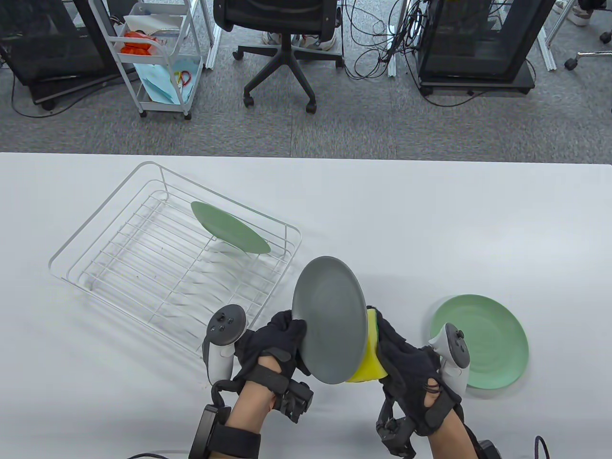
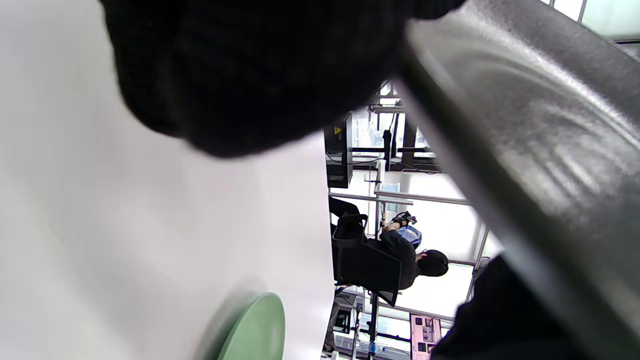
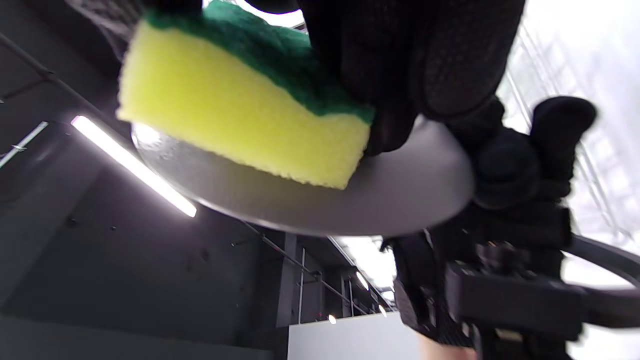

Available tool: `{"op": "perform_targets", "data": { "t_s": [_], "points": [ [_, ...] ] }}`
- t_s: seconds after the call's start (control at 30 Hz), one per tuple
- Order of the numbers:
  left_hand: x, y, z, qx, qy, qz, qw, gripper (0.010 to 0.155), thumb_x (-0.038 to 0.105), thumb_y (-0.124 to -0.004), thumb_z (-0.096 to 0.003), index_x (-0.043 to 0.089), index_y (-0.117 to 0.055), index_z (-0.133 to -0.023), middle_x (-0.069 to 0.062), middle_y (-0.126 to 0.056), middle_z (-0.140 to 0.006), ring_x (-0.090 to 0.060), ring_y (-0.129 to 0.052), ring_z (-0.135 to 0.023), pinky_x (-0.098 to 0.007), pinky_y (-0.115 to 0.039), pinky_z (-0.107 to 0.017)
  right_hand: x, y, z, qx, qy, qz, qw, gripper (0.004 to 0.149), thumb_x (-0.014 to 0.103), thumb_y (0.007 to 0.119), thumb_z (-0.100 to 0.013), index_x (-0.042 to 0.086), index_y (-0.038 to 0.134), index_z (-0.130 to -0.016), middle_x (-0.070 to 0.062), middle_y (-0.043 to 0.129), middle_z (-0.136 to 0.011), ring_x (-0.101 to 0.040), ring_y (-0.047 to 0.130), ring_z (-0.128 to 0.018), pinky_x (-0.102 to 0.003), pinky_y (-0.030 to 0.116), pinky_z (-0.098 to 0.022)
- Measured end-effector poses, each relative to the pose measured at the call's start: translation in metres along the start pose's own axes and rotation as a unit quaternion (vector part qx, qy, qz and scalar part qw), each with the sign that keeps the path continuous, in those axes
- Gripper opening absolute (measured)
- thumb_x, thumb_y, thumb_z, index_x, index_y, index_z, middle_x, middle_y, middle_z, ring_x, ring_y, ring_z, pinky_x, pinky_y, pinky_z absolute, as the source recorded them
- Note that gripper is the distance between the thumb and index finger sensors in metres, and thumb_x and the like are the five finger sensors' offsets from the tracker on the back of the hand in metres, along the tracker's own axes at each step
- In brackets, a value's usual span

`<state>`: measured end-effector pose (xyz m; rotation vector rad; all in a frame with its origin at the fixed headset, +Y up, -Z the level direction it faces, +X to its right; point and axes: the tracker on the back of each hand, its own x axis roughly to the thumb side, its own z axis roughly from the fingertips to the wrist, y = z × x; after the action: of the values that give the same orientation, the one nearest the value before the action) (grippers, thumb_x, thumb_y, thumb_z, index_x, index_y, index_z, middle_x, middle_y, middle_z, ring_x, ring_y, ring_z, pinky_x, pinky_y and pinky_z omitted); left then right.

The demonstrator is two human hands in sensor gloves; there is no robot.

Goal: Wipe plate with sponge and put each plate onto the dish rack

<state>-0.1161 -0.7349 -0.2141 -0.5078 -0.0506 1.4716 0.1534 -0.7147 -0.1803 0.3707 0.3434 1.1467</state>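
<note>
Table view: the left hand (image 1: pixel 272 344) grips the edge of a grey plate (image 1: pixel 330 320), holding it tilted on edge above the table (image 1: pixel 430 224), just right of the dish rack (image 1: pixel 162 258). The right hand (image 1: pixel 406 363) grips a yellow sponge (image 1: pixel 366 368) and presses it against the plate's far face. One green plate (image 1: pixel 229 227) leans in the rack's back corner; another green plate (image 1: pixel 487 339) lies flat on the table, right of the rack, beyond the right hand. Past the table stand an office chair (image 1: pixel 282 28) and a cart (image 1: pixel 158 57). Right wrist view alone shows the sponge's green scrubbing layer under the gloved fingers (image 3: pixel 400 65), yellow side touching the plate
</note>
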Motion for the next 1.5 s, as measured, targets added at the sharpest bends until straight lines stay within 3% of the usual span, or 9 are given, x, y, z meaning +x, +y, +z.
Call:
{"op": "perform_targets", "data": {
  "t_s": [0.27, 0.4, 0.77, 1.13, 1.27, 1.5],
  "points": [
    [-0.006, -0.019, -0.006, -0.033, 0.016, -0.026, 0.999, 0.047, 0.038, -0.064, -0.0407, 0.020, -0.059, -0.084, -0.004, -0.085, -0.066, -0.005, -0.103, -0.009, -0.043, -0.090, -0.047, 0.009, -0.008, 0.004, -0.059, -0.054, 0.032, 0.996, 0.074, 0.059, 0.080, -0.040, 0.038, 0.042, -0.100, -0.009, 0.070, -0.094, -0.025, 0.092, -0.073, -0.042, 0.078, -0.056],
    [-0.005, -0.027, -0.008, -0.059, 0.013, -0.021, 0.998, 0.047, 0.040, -0.067, -0.0407, 0.021, -0.061, -0.083, -0.003, -0.087, -0.065, -0.002, -0.105, -0.008, -0.041, -0.091, -0.046, 0.010, -0.012, 0.005, -0.082, -0.064, 0.029, 0.994, 0.070, 0.052, 0.081, -0.041, 0.041, 0.043, -0.099, -0.010, 0.067, -0.096, -0.028, 0.088, -0.079, -0.045, 0.075, -0.060],
    [0.001, -0.045, -0.007, -0.129, 0.006, 0.007, 0.992, 0.046, 0.038, -0.066, -0.0403, 0.021, -0.061, -0.083, -0.003, -0.086, -0.066, -0.001, -0.104, -0.004, -0.038, -0.094, -0.046, 0.013, -0.015, 0.005, -0.141, -0.071, 0.160, 0.975, 0.069, 0.048, 0.082, -0.040, 0.041, 0.045, -0.098, -0.013, 0.069, -0.094, -0.029, 0.092, -0.071, -0.044, 0.078, -0.054],
    [0.005, -0.042, -0.005, -0.135, -0.012, 0.045, 0.990, 0.046, 0.036, -0.064, -0.0408, 0.020, -0.058, -0.083, -0.006, -0.083, -0.072, -0.002, -0.103, -0.002, -0.037, -0.095, -0.044, 0.005, -0.017, 0.000, -0.146, 0.007, 0.287, 0.947, 0.069, 0.046, 0.082, -0.040, 0.037, 0.045, -0.098, -0.016, 0.070, -0.093, -0.031, 0.093, -0.069, -0.046, 0.079, -0.051],
    [0.007, -0.039, -0.004, -0.124, -0.016, 0.061, 0.990, 0.046, 0.036, -0.064, -0.0410, 0.018, -0.058, -0.083, -0.007, -0.082, -0.072, -0.002, -0.101, 0.000, -0.037, -0.096, -0.042, -0.004, -0.017, -0.001, -0.128, 0.054, 0.288, 0.948, 0.071, 0.045, 0.081, -0.041, 0.035, 0.040, -0.098, -0.022, 0.065, -0.096, -0.033, 0.093, -0.067, -0.046, 0.079, -0.049],
    [0.017, -0.032, 0.001, -0.118, -0.040, 0.074, 0.989, 0.048, 0.035, -0.063, -0.0414, 0.016, -0.054, -0.085, -0.010, -0.080, -0.077, -0.002, -0.101, 0.000, -0.037, -0.096, -0.042, -0.001, -0.022, 0.002, -0.147, 0.070, 0.275, 0.948, 0.073, 0.043, 0.080, -0.041, 0.031, 0.036, -0.098, -0.022, 0.069, -0.094, -0.035, 0.093, -0.067, -0.047, 0.078, -0.049]
  ]
}}
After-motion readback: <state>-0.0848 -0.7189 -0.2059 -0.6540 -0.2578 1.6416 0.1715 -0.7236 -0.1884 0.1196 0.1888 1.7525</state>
